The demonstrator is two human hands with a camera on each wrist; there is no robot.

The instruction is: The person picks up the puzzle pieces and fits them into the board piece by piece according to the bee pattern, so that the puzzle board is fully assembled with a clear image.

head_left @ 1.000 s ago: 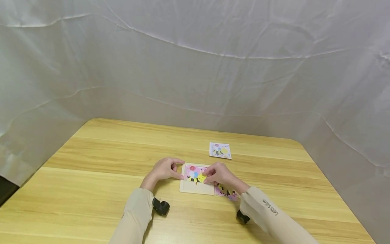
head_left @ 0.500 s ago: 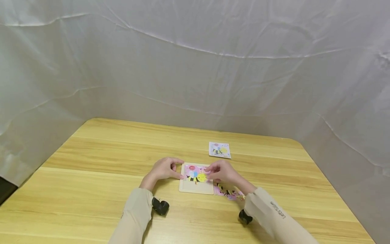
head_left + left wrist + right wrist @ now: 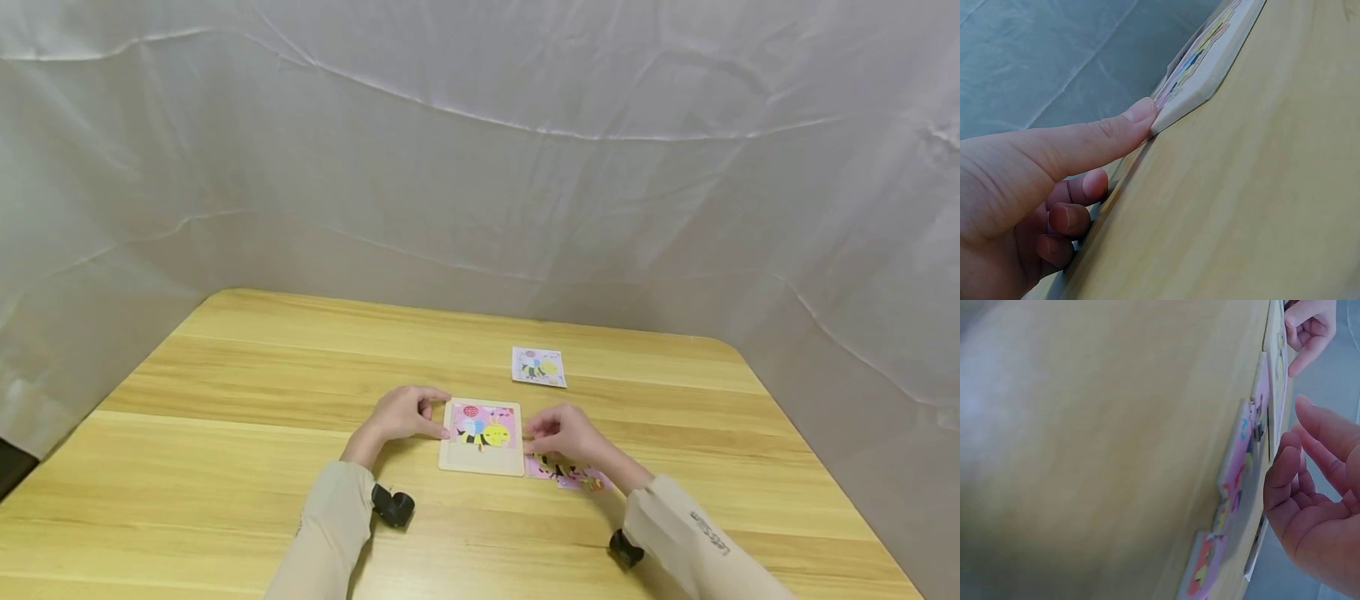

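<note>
Two hands rest on a wooden table (image 3: 225, 467), with broad bare surface to the left, to the right and toward the far edge, where a white sheet (image 3: 480, 167) hangs as a backdrop.

Left hand (image 3: 401, 414): it lies just left of the puzzle tray (image 3: 480, 461). The thumb tip presses against the tray's left edge; the other fingers (image 3: 1069, 215) are curled loosely under and hold nothing.

Puzzle tray: a pale wooden frame lying flat between the hands. Its upper part is filled with pink pieces showing a yellow bee and a red flower; the lower strip is bare wood.

Right hand (image 3: 564, 432): it sits just right of the tray, fingers relaxed and slightly bent, holding nothing. Whether the fingertips touch the tray's right edge cannot be told. Loose puzzle pieces (image 3: 566, 477) lie on the table directly beneath and beside it, touching the tray's right side.

A small picture card (image 3: 538, 367) lies farther back, well apart from both hands.
</note>
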